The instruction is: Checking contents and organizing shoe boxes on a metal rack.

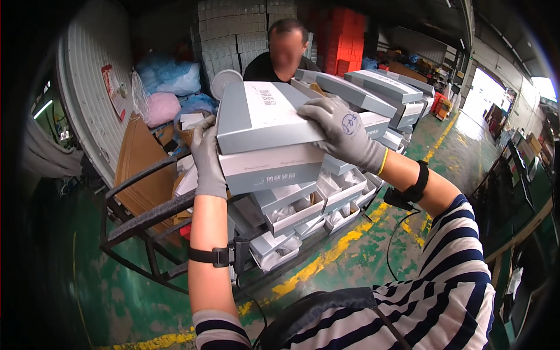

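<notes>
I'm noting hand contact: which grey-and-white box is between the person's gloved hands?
The lidded box closest to the person: left hand against its left side, right hand over its upper right edge. Neither hand touches the open boxes below.

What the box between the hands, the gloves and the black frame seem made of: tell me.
Box: probably cardboard, smooth, slight sheen; crisp folded edges. Gloves: likely fabric, matte, perhaps coated; soft creases. Black frame: probably metal, dull, rough-looking; rigid bars.

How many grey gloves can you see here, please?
2: one glove on the left hand, at the grey-and-white box's left side; another on the right hand, at its right side. The co-worker's hands are hidden, so more may exist.
</notes>
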Demonstrator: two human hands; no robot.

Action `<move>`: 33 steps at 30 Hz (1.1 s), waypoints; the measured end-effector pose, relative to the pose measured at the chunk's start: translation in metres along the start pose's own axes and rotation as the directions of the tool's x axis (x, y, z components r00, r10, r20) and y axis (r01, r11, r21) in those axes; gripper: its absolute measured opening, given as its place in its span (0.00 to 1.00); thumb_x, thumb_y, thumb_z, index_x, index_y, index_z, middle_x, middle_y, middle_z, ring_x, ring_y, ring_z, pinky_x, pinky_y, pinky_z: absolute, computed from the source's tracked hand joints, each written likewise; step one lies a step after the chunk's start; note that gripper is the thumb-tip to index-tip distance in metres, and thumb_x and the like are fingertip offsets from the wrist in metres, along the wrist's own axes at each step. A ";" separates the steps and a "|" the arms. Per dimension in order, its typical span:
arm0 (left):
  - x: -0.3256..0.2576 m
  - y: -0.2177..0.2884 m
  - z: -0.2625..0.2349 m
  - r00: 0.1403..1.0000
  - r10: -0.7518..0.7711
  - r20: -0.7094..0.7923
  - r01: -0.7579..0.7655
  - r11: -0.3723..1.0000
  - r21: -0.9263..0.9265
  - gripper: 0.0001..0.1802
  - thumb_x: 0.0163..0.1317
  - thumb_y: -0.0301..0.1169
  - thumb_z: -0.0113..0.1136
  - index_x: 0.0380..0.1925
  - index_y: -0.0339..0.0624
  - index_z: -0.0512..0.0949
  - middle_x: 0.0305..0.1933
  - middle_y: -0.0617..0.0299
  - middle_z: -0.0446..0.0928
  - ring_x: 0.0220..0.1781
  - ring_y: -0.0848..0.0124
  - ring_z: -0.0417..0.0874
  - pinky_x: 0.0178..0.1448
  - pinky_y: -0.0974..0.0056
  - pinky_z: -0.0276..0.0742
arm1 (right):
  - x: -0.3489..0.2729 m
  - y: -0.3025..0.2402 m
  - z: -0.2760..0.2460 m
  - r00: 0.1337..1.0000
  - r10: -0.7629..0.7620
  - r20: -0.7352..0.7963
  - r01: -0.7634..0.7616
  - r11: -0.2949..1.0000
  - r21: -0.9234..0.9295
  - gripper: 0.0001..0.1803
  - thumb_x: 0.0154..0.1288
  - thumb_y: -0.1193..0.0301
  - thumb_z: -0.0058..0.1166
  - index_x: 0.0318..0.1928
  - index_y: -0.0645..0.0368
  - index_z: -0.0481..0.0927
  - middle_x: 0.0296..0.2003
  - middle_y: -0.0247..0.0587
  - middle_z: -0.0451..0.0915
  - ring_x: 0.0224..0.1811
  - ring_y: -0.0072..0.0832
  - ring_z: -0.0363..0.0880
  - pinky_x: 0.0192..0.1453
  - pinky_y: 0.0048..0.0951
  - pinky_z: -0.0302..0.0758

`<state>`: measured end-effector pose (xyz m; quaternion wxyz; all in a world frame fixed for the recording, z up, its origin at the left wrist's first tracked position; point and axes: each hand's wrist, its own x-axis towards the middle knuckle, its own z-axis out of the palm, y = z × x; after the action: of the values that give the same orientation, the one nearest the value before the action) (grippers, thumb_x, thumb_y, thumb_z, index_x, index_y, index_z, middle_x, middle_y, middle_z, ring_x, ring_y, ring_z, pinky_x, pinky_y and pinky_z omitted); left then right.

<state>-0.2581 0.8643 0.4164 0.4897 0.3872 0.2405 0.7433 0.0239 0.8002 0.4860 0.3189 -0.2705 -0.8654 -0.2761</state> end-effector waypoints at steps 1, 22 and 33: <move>0.001 -0.001 0.001 1.000 0.007 0.005 -0.007 1.000 0.001 0.16 0.68 0.27 0.55 0.53 0.33 0.74 0.46 0.55 0.80 0.43 0.71 0.83 0.47 0.69 0.81 | -0.003 -0.001 0.001 0.999 0.036 -0.014 -0.036 0.999 0.021 0.24 0.63 0.58 0.60 0.56 0.56 0.77 0.51 0.46 0.77 0.54 0.47 0.77 0.58 0.43 0.73; -0.094 -0.022 -0.007 0.921 0.326 0.211 -0.389 0.783 0.485 0.43 0.69 0.38 0.59 0.74 0.32 0.47 0.70 0.42 0.61 0.73 0.57 0.62 0.76 0.55 0.57 | 0.004 0.003 0.001 0.998 0.045 0.054 -0.055 0.977 0.205 0.36 0.51 0.60 0.63 0.63 0.54 0.75 0.56 0.44 0.77 0.58 0.43 0.74 0.63 0.42 0.65; -0.096 0.002 0.002 0.943 0.194 0.272 -0.253 0.946 0.204 0.38 0.76 0.43 0.44 0.77 0.32 0.47 0.80 0.46 0.51 0.82 0.56 0.50 0.82 0.57 0.42 | -0.010 0.008 -0.004 0.961 0.055 0.272 -0.151 0.926 0.347 0.35 0.65 0.55 0.62 0.67 0.59 0.69 0.63 0.53 0.69 0.66 0.45 0.69 0.71 0.41 0.65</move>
<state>-0.2365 0.7759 0.3862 0.3782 0.5574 0.2182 0.7062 0.0374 0.8000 0.4838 0.2628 -0.2856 -0.9199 -0.0561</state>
